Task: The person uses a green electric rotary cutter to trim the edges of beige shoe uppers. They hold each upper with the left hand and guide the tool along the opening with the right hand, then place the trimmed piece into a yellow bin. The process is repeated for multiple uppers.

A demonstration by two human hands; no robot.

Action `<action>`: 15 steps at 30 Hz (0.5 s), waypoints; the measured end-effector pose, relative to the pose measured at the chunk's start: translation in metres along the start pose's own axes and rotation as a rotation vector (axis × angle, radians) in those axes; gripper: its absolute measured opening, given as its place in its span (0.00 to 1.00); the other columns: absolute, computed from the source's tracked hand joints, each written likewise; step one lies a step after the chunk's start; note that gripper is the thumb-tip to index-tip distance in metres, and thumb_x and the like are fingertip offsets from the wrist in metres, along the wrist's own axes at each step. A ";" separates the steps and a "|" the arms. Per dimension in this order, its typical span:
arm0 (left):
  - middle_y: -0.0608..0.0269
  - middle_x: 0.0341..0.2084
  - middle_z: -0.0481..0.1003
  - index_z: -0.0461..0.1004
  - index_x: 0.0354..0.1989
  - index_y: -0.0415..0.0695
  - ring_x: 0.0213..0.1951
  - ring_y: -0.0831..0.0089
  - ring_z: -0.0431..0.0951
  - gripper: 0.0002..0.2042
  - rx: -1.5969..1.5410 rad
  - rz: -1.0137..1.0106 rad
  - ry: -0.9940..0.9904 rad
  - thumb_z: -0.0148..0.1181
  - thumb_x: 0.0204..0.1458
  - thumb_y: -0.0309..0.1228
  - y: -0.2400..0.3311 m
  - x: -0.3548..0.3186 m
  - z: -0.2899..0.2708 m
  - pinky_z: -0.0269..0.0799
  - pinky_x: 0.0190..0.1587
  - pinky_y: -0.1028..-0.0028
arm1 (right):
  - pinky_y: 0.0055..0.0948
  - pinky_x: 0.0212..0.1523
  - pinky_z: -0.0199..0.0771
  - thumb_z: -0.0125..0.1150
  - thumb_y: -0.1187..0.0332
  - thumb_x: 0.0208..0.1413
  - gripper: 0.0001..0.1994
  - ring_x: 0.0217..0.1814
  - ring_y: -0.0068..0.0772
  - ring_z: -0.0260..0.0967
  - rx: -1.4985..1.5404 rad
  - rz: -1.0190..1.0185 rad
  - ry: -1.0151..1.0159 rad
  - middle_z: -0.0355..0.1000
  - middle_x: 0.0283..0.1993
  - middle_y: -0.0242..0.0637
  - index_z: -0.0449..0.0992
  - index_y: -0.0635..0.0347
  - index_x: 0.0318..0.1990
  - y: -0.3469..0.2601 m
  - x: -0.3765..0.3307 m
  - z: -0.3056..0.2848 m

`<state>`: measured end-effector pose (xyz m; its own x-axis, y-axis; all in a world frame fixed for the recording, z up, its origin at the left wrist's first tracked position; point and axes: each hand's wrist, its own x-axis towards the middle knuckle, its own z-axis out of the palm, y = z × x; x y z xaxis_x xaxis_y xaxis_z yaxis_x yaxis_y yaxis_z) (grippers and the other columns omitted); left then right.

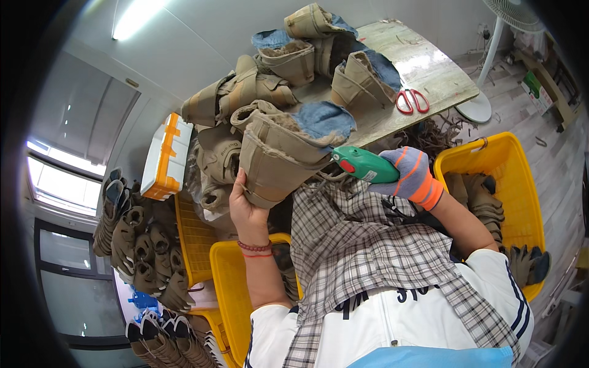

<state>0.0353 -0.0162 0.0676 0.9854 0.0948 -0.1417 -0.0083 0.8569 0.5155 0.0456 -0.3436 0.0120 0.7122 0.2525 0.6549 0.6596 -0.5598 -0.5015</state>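
Observation:
My bare left hand [250, 211] grips a tan boot upper [273, 162] by its lower left side, holding it up in front of me. Brown fur lines the upper, and a blue fabric flap [322, 119] folds out from its top. My right hand [411, 175], in a grey and orange glove, is closed around a green handheld electric cutter [365, 165] with a red button. The cutter's tip meets the right edge of the upper by the fur. Whether the blade is cutting cannot be made out.
More boot uppers [257, 86] lie on the worn table [429, 67], with red-handled scissors [412, 102] near its edge. A yellow basket [515, 178] of uppers stands right, another yellow basket [230, 276] left. Stacked uppers [147, 251] and a white-orange case [167, 156] are at left; a fan [494, 49] stands far right.

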 end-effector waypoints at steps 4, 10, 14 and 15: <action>0.54 0.54 0.67 0.64 0.56 0.39 0.55 0.58 0.68 0.17 0.025 0.065 -0.194 0.48 0.60 0.31 -0.008 -0.007 -0.002 0.66 0.56 0.53 | 0.29 0.26 0.72 0.76 0.51 0.28 0.25 0.23 0.40 0.72 0.049 0.057 -0.019 0.73 0.22 0.39 0.77 0.57 0.32 -0.007 0.003 0.005; 0.55 0.57 0.64 0.59 0.60 0.41 0.56 0.59 0.66 0.21 0.300 0.288 -0.237 0.51 0.57 0.28 -0.017 -0.018 -0.001 0.66 0.56 0.53 | 0.26 0.28 0.73 0.76 0.50 0.31 0.27 0.24 0.32 0.74 0.246 0.245 -0.082 0.75 0.24 0.39 0.77 0.60 0.36 -0.020 0.008 0.013; 0.57 0.56 0.64 0.59 0.61 0.41 0.56 0.62 0.67 0.23 0.446 0.359 -0.273 0.53 0.56 0.26 -0.018 -0.017 -0.011 0.66 0.56 0.56 | 0.24 0.30 0.73 0.75 0.48 0.32 0.29 0.25 0.28 0.75 0.380 0.333 -0.115 0.75 0.25 0.39 0.77 0.61 0.38 -0.022 0.012 0.022; 0.58 0.55 0.65 0.60 0.60 0.41 0.55 0.63 0.67 0.23 0.482 0.371 -0.286 0.54 0.55 0.26 -0.018 -0.017 -0.015 0.66 0.56 0.57 | 0.24 0.29 0.73 0.75 0.48 0.32 0.29 0.25 0.28 0.75 0.403 0.332 -0.106 0.75 0.25 0.39 0.77 0.61 0.38 -0.022 0.013 0.025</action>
<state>0.0162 -0.0259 0.0483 0.9388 0.1441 0.3128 -0.3433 0.4655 0.8158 0.0461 -0.3086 0.0177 0.9049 0.2035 0.3738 0.4197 -0.2812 -0.8630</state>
